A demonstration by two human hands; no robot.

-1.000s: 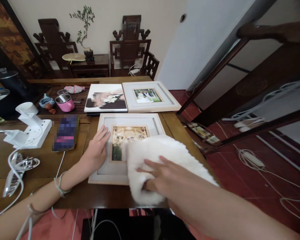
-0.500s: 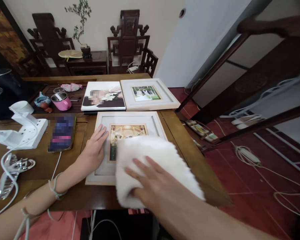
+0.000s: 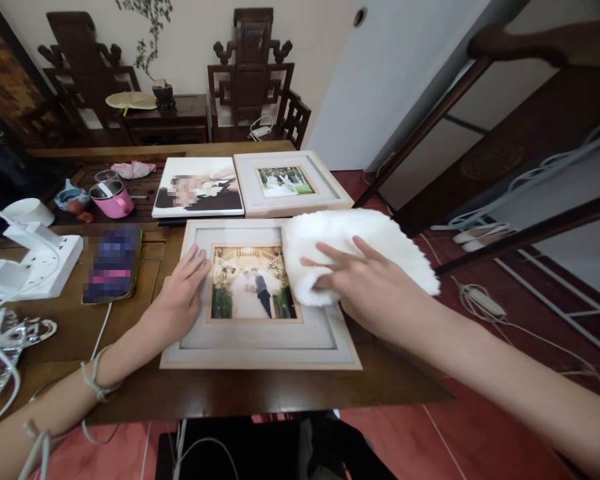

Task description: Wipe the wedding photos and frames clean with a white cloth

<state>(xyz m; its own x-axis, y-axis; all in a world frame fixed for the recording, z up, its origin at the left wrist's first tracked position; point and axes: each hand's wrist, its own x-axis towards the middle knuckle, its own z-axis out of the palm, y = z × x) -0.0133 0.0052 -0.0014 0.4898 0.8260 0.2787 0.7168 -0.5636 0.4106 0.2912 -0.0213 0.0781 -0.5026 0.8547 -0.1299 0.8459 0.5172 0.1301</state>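
A light wooden picture frame (image 3: 260,340) with a wedding photo lies flat near the table's front edge. My left hand (image 3: 180,293) rests flat on its left border, fingers stretched out. My right hand (image 3: 365,280) presses a fluffy white cloth (image 3: 350,240) onto the frame's upper right part, fingers spread over it and thumb tucked under the cloth's edge. The photo in the middle of the frame is uncovered.
Behind lie a second framed photo (image 3: 290,190) and a frameless photo print (image 3: 197,187). A pink cup (image 3: 111,199), a white power strip (image 3: 35,260) with cables and a phone (image 3: 113,263) sit to the left on the wooden table (image 3: 230,393). Carved chairs stand behind; cables cross the red floor at right.
My right hand has slid the white cloth from the frame's lower right up to its upper right, uncovering the photo. My left hand has stayed on the left border.
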